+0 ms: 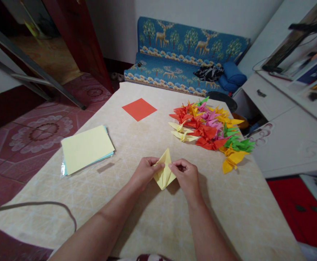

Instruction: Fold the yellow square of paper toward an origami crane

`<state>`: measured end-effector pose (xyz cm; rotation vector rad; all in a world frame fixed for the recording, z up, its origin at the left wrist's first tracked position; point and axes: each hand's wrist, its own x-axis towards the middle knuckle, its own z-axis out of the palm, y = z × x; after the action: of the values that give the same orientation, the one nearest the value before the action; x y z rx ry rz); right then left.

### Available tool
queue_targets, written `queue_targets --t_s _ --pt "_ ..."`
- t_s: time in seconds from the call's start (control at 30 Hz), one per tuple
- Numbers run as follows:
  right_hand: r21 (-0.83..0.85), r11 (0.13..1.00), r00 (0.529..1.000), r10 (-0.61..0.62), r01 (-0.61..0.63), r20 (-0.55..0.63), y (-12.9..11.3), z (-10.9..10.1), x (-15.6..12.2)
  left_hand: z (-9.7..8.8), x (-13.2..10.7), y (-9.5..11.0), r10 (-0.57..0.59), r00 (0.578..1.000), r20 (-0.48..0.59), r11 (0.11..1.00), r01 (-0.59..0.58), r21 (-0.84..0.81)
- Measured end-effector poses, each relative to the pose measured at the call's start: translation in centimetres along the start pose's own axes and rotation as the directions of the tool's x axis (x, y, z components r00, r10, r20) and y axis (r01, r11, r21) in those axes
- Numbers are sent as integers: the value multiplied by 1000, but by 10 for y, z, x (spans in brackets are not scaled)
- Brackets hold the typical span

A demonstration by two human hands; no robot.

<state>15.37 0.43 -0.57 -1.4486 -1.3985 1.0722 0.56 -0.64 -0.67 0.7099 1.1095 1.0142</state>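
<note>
A partly folded piece of yellow paper (164,169), diamond-shaped, is held just above the beige table (153,221) between both hands. My left hand (145,173) pinches its left edge with thumb and fingers closed. My right hand (186,175) grips its right edge, fingers curled. A stack of pale yellow paper sheets (86,148) lies to the left of my hands. A single red square sheet (139,108) lies flat further back on the table.
A heap of folded paper cranes (211,130) in red, yellow, pink, orange and green sits at the right. A blue deer-patterned sofa (185,58) stands behind the table, white cabinets (288,127) to the right. A grey cable (33,206) curves over the near left corner.
</note>
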Motion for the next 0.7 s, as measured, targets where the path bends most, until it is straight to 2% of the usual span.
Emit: queue_targets --t_s 0.2,0.37,0.6,0.7 --pt "-41 998 999 -42 42 -2 4 1 1 1 -1 1 -8 1000 25 1000 8 28" --pt "-103 992 997 -71 70 -6 6 3 0 0 1 -2 -18 1000 -16 997 19 74" --pt "-70 990 992 -119 122 51 3 4 -2 -2 2 -5 -21 1000 21 988 18 154" --pt "-36 994 993 -106 108 47 3 5 -3 -1 1 -4 -18 999 28 985 12 173"
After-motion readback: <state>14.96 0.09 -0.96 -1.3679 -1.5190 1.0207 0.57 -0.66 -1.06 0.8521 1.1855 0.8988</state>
